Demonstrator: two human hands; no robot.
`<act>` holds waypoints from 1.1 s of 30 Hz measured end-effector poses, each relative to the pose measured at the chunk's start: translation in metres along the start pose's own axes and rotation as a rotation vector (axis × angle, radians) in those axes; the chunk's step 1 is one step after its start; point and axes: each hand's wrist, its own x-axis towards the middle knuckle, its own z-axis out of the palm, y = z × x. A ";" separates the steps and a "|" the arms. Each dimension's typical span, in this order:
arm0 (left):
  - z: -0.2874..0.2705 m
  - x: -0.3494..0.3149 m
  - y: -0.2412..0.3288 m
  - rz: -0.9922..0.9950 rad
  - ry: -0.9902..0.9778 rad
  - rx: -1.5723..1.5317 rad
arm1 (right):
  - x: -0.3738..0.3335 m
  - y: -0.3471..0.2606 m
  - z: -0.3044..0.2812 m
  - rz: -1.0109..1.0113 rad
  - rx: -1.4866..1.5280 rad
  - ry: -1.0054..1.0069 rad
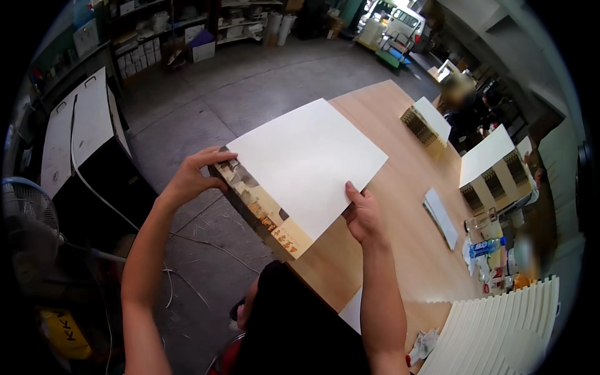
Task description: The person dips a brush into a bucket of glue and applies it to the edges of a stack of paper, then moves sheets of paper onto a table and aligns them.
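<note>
A thick, flat block with a plain white top [306,169] is held level in front of me, partly above the near left edge of the wooden table. Its long near-left side carries a printed picture in brown, cream and orange. My left hand [187,178] grips its left corner, thumb on top and fingers curled at the printed side. On the opposite edge, my right hand [364,215] pinches it with the thumb on the white face; the fingers beneath are hidden.
The wooden table [415,234] carries patterned-side blocks [497,178], a thin white slab [440,217] and a blue-labelled bottle [486,247]. Ribbed white stacks [494,331] stand near right. At left are a dark cabinet [87,131] and a fan [30,209]. A person [469,103] sits beyond the table.
</note>
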 end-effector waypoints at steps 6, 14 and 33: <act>0.017 0.015 -0.006 0.071 0.014 -0.010 | -0.020 -0.019 -0.039 0.034 -0.002 0.035; -0.016 0.001 -0.020 0.059 0.032 0.065 | -0.253 -0.006 -0.165 -0.450 -0.589 0.664; 0.378 0.009 0.685 1.385 -0.665 -0.507 | -0.473 -0.038 -0.226 -0.813 -1.242 1.189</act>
